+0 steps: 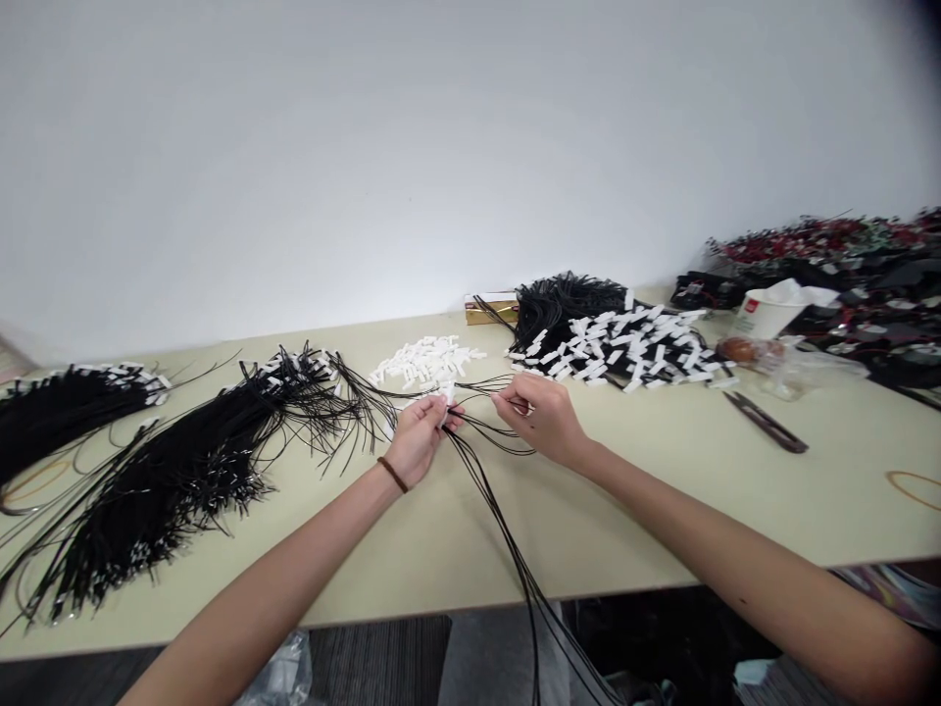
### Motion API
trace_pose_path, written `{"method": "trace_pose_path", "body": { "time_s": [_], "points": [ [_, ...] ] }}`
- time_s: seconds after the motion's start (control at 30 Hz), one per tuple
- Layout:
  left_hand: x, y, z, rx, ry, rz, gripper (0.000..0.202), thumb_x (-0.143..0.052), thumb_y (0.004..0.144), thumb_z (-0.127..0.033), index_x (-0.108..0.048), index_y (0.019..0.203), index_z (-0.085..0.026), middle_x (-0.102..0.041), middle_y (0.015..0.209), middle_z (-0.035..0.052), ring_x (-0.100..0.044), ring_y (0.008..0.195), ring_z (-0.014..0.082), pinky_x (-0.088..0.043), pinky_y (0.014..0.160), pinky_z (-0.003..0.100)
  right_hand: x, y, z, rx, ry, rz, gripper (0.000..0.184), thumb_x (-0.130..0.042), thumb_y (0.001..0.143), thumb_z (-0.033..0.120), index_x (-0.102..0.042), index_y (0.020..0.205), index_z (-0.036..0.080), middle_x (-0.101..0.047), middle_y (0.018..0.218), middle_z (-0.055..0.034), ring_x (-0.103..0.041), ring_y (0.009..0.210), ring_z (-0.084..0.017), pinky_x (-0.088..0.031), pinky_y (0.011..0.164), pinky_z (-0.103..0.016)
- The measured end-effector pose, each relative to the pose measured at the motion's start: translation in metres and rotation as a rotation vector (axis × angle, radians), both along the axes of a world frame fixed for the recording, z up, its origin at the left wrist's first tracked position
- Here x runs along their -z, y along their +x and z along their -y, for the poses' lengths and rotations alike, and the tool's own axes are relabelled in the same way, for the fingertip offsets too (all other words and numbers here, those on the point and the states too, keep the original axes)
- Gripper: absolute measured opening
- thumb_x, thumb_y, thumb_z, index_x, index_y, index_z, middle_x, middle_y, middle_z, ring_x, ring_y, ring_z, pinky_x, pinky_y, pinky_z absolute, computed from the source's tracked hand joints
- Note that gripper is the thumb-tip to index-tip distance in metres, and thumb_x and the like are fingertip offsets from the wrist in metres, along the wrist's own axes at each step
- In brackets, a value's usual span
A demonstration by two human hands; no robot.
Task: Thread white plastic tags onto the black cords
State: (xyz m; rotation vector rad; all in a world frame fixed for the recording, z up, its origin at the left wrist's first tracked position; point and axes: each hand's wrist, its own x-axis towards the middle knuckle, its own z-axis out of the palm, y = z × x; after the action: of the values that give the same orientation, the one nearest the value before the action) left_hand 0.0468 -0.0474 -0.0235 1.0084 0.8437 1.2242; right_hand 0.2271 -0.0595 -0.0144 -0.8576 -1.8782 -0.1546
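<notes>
Several black wires [506, 529] hang below the left fingers [430, 410].

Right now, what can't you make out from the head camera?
All head view:
White piece in left hand: partly hidden by its grip.
Right hand: whatever it pinches is too small to tell.
Hanging black wires: lower ends cut off by bottom edge.
Far-left wire bundle: cut off by left edge.

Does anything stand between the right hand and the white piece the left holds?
No solid obstacle shows; only thin black wires cross the gap between the right hand and the white piece in the left hand.
</notes>
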Motion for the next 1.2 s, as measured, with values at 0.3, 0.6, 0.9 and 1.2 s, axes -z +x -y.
{"method": "trace_pose_path", "body": {
  "time_s": [0.3,0.6,0.9,1.2],
  "points": [
    [-0.0015,-0.0006,0.0011,0.009,0.015,-0.012,0.025,-0.069,0.066,-0.033,-0.059,0.069,-0.01,-0.061,0.068,0.0035,-0.052,0.055,0.0073,-0.04,0.057,0.021,-0.0006,-0.0012,0.0009,0.009,0.001,-0.003,0.026,-0.048,0.082,0.018,-0.038,0.058,0.018,-0.035,0.053,0.0037,-0.035,0.052,-0.009,-0.028,0.052,-0.024],
    [-0.0032,0.0005,0.0036,-0.014,0.049,-0.046,0.023,-0.067,0.068,-0.032,-0.06,0.07,-0.011,-0.061,0.069,0.0033,-0.052,0.056,0.0078,-0.04,0.058,0.021,-0.0019,-0.0025,0.0036,-0.027,-0.043,-0.015,0.025,-0.047,0.081,0.018,-0.038,0.058,0.018,-0.036,0.053,0.0033,-0.035,0.052,-0.009,-0.028,0.052,-0.024],
    [-0.0044,0.0004,0.0044,-0.019,0.094,-0.081,0.026,-0.067,0.066,-0.036,-0.06,0.07,-0.011,-0.061,0.068,0.0027,-0.052,0.056,0.0079,-0.04,0.057,0.021,-0.0033,-0.0064,0.0095,-0.068,-0.141,0.009,0.026,-0.042,0.086,0.02,-0.042,0.06,0.018,-0.041,0.055,0.0017,-0.038,0.054,-0.01,-0.029,0.054,-0.024],
    [-0.0038,-0.0013,0.0035,-0.017,0.142,-0.133,0.025,-0.065,0.069,-0.037,-0.06,0.07,-0.012,-0.062,0.069,0.0029,-0.051,0.056,0.0086,-0.04,0.057,0.021,-0.0033,-0.0057,0.009,-0.048,-0.185,0.047,0.027,-0.038,0.088,0.021,-0.039,0.061,0.018,-0.043,0.058,0.0006,-0.04,0.057,-0.012,-0.03,0.056,-0.025]
  ]
}}
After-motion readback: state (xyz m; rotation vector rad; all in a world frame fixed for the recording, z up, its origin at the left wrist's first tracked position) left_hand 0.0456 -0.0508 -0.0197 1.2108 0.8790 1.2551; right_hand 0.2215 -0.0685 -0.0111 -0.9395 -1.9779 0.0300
